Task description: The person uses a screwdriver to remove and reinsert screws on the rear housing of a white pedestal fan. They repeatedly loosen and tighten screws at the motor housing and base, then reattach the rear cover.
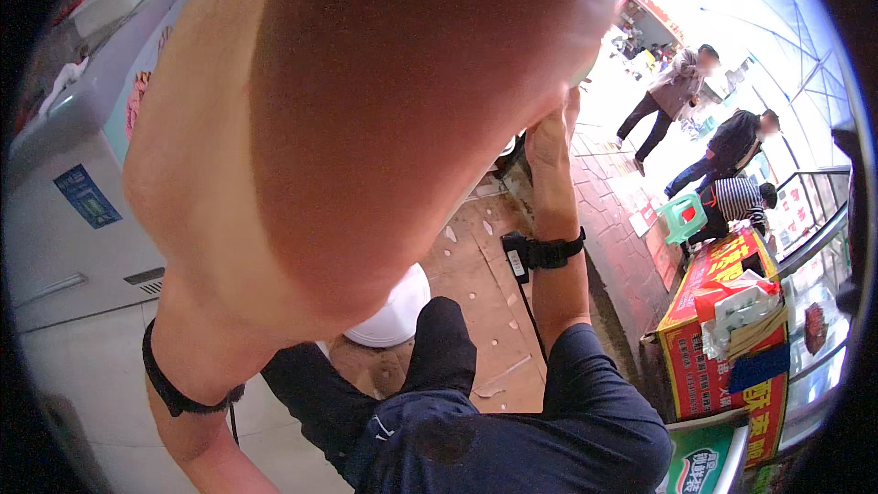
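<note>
My left hand is raised very close to the lens and fills much of the upper middle. Its fingers run out past the top of the picture, so their pose does not show. A black strap circles the left wrist. Farther right, my right hand reaches upward, partly covered by the left one. I cannot make out its fingers or anything in them. The right wrist wears a black band with a small dark box on it.
A white round object stands by my legs on brown cardboard. To the left is a pale appliance cabinet. At right are a stall banner, a green stool and several people, including one in stripes.
</note>
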`<state>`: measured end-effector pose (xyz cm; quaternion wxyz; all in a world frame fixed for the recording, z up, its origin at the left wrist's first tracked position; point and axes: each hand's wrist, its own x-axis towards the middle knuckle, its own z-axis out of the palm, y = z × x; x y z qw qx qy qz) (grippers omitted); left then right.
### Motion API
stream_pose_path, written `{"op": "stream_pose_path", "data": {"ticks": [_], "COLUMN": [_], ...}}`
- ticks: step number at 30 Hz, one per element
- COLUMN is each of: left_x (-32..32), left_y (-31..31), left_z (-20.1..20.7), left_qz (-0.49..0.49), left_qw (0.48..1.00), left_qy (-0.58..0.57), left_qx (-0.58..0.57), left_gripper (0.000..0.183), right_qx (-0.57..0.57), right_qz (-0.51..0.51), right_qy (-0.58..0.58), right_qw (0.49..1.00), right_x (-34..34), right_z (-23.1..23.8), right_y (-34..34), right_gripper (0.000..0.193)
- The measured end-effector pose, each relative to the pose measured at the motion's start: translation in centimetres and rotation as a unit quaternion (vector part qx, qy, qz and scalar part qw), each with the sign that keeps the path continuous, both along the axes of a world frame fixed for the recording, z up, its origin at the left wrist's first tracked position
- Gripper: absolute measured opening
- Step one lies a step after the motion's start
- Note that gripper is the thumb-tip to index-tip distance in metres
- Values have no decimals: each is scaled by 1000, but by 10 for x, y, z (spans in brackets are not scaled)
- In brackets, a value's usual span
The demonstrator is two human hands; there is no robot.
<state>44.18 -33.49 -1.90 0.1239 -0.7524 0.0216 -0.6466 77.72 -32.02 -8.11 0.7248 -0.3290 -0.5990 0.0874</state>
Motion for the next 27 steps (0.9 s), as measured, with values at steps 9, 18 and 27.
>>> {"op": "stream_pose_path", "data": {"ticks": [9, 18, 27], "left_x": [-14, -13, -17], "left_y": [-14, -28, -43], "left_z": [17, 25, 28], "left_qz": [65, 81, 117], "left_qw": [997, 994, 988], "left_qy": [21, 72, 99], "left_qx": [42, 3, 15], "left_gripper": [66, 54, 39], "right_qx": [-64, -57, -30], "right_qz": [-17, -24, -12], "right_qy": [26, 64, 32], "right_qw": [997, 996, 999], "right_x": [-15, -17, -14], "right_z": [10, 9, 6], "right_y": [-1, 2, 2], "right_gripper": [92, 100, 110]}}
